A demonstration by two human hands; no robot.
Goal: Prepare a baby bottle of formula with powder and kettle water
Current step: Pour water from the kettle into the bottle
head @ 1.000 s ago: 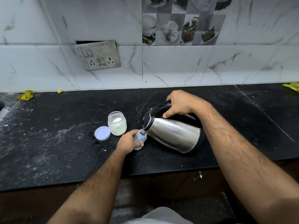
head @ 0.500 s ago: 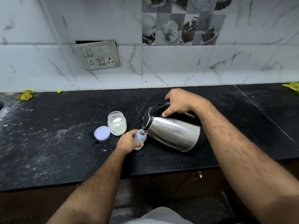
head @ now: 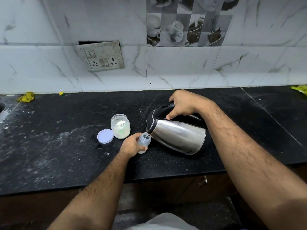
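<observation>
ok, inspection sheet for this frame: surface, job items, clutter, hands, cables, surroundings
Surface: black stone counter, dusted with white powder smears.
Job items: steel kettle tilted, spout over the open baby bottle; powder jar open, its lid beside it.
Clutter: yellow scraps at the back wall.
Hands: left hand holds the bottle; right hand grips the kettle handle.
Cables: nothing seen.
Surroundings: marble wall tiles, socket plate.

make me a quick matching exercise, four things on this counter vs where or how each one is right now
Things:
1. kettle
2. baby bottle
3. powder jar
4. jar lid

States:
A. lying flat on the counter, left of the jar
B. open, white powder inside
C. tilted, spout over the bottle, gripped by the right hand
D. upright, held by the left hand

Pairs: 1-C, 2-D, 3-B, 4-A
</observation>
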